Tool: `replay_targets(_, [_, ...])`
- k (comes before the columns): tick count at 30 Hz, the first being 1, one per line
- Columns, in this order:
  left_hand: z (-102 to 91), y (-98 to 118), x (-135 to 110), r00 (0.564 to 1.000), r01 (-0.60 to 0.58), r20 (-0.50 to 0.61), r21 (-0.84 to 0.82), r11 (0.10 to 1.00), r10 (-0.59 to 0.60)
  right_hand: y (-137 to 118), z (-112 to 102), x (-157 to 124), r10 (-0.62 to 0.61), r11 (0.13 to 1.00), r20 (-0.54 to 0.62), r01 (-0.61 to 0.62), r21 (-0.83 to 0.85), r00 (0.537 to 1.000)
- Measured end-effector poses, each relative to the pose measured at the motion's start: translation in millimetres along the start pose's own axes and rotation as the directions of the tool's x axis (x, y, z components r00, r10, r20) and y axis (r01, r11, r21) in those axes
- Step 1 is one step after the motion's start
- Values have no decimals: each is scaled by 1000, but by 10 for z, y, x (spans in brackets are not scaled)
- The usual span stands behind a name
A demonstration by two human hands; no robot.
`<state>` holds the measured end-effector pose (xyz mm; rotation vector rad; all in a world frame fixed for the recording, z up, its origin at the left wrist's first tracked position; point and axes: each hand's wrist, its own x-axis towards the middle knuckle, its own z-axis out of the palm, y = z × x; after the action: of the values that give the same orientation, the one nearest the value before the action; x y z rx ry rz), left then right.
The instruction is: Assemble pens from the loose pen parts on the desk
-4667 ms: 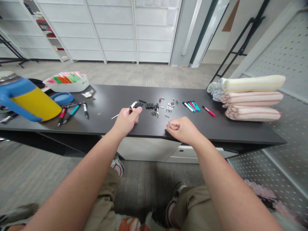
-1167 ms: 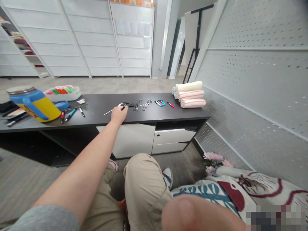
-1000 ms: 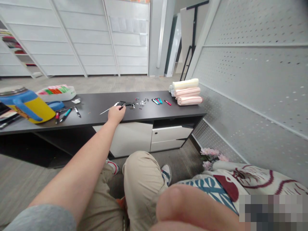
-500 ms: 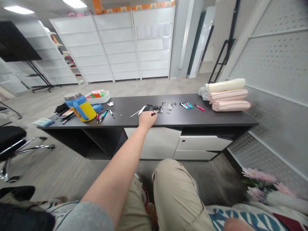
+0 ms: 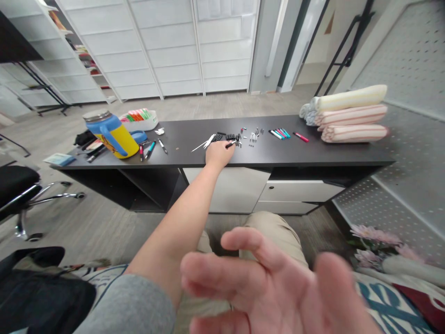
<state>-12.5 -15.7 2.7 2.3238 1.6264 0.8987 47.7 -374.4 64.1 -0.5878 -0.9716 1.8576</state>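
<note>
My left hand (image 5: 219,154) rests at the front of the dark tabletop (image 5: 194,157), closed on a thin black pen part (image 5: 231,144) with a light tip. Beside its fingers lie white pen refills (image 5: 209,140), black pen barrels (image 5: 217,137) and short black pieces (image 5: 231,137). Small silver pen parts (image 5: 254,137) are scattered to the right of that hand. Farther right are several coloured pen barrels (image 5: 279,133) in a row and a single pink one (image 5: 301,137). Close to the camera, my right hand (image 5: 278,287) is palm-up and open, fingers spread, holding nothing.
On the left stand a blue and yellow jug (image 5: 111,135) and a white tray (image 5: 148,121) of colourful packets, with assembled pens (image 5: 150,149) nearby. Rolled towels (image 5: 352,113) are stacked at the right end. Pink flowers (image 5: 377,236) sit low on the right.
My right hand has risen into view from the bottom edge, fingers spread. The camera view has tilted down. My left hand keeps its place at the table with the pen part.
</note>
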Motion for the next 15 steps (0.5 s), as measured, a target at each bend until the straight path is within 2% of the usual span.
replay_targets(3, [-12, 9, 1, 1000, 8, 8, -5, 1000, -8, 30, -99, 316, 38, 989, -145, -17, 144, 989])
replay_targets(5, [-24, 18, -3, 1000, 13, 15, -16, 1000, -12, 102, -190, 448, 80, 989, -265, -43, 142, 961])
replay_targets(7, [-37, 28, -9, 1000, 19, 14, -22, 1000, -18, 136, -284, 533, 97, 993, -295, -72, 96, 951])
replay_targets(10, [-63, 41, -18, 1000, 25, 1, -43, 999, -25, 19, -423, 671, 70, 994, -290, -91, -62, 955])
replay_targets(12, [-81, 39, -19, 1000, 19, -11, -65, 998, -19, -157, -552, 823, -8, 969, -293, -65, -239, 956])
replay_targets(15, [-102, 13, -16, 999, 5, -38, -107, 994, -9, -436, -864, 1144, -107, 852, -253, -43, -522, 961])
